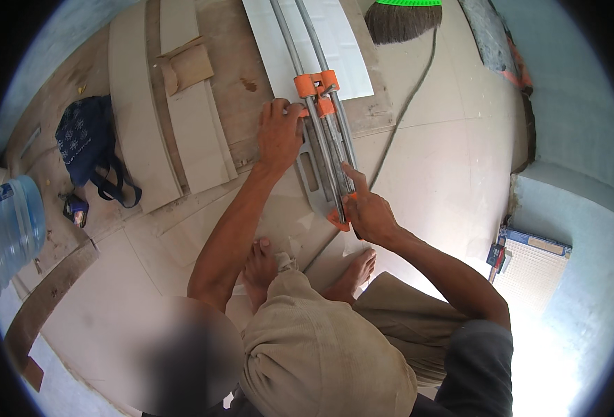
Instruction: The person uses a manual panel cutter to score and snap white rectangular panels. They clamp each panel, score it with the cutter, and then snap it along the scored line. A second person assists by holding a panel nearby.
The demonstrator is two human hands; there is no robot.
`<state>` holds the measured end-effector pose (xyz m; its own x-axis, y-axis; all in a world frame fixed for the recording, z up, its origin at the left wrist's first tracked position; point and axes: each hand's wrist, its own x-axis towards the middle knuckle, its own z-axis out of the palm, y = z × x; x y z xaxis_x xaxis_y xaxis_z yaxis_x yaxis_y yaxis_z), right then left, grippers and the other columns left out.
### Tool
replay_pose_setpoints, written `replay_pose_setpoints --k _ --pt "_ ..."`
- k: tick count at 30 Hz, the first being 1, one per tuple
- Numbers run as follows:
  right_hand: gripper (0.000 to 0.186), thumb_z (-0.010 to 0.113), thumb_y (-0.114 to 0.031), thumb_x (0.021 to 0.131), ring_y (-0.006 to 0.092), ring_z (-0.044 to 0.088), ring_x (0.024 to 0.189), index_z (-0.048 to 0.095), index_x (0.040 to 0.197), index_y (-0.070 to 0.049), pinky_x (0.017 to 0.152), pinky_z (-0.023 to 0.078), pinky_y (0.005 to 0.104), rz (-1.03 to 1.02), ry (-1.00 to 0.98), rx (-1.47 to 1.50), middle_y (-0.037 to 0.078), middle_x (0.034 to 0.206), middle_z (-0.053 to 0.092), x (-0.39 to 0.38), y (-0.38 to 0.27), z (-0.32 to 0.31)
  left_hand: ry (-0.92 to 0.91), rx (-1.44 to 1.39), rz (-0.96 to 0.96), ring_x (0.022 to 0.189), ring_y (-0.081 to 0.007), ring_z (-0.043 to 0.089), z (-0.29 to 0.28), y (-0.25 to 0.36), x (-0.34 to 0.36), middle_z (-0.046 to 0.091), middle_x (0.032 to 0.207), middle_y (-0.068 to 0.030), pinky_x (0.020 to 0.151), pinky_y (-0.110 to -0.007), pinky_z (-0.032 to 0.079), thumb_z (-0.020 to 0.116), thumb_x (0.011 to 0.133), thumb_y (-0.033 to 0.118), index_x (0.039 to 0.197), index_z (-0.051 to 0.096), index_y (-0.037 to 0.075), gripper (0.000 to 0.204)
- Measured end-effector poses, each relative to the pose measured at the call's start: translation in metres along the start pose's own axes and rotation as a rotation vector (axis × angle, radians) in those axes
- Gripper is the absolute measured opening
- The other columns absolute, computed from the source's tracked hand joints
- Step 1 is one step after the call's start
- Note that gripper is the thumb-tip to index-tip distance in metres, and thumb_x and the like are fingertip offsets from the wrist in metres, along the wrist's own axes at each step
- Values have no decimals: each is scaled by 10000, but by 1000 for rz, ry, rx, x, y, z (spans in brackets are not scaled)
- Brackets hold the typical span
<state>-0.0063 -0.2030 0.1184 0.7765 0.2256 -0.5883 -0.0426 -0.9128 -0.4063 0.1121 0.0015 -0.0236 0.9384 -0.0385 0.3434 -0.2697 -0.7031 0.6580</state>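
A manual tile cutter (312, 163) with two steel rails and an orange sliding carriage (317, 85) lies on the floor ahead of my feet. Its far part runs over a white tile (352, 66). My left hand (279, 139) has its fingers curled at the left side of the cutter, touching an orange part just below the carriage. At the near end, my right hand (373, 217) is closed around the cutter beside its orange end piece (337, 221), with the index finger stretched along the rail. The undersides of both hands are hidden.
Long tile strips (194, 132) lie on a board to the left, with a torn brown cardboard piece (190, 68). A dark blue bag (88, 139) and a big water bottle (15, 226) are further left. A broom (404, 21) and a cable (418, 90) lie right.
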Motion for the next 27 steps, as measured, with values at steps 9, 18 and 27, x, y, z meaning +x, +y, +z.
replay_pose_setpoints --k 9,18,27 --pt "650 516 -165 1072 370 744 825 202 1637 -98 795 566 486 79 24 194 196 903 737 -18 -5 -18 -1 14 105 1069 -285 548 0 0 -12 575 1085 -62 923 -471 471 771 854 139 1084 689 115 246" --pt "522 525 -273 1111 269 710 940 374 1541 -17 913 535 403 -15 -38 386 164 991 725 -5 33 -12 -65 -182 25 975 -317 591 -7 18 -17 635 979 -110 854 -445 518 713 900 138 973 721 37 126" --pt "343 514 -348 1109 213 687 971 565 1165 -14 905 525 404 40 -111 576 144 1004 737 -1 44 -13 -164 -261 -119 997 -330 623 -19 13 -11 673 959 -136 857 -456 519 677 958 157 1018 740 38 148"
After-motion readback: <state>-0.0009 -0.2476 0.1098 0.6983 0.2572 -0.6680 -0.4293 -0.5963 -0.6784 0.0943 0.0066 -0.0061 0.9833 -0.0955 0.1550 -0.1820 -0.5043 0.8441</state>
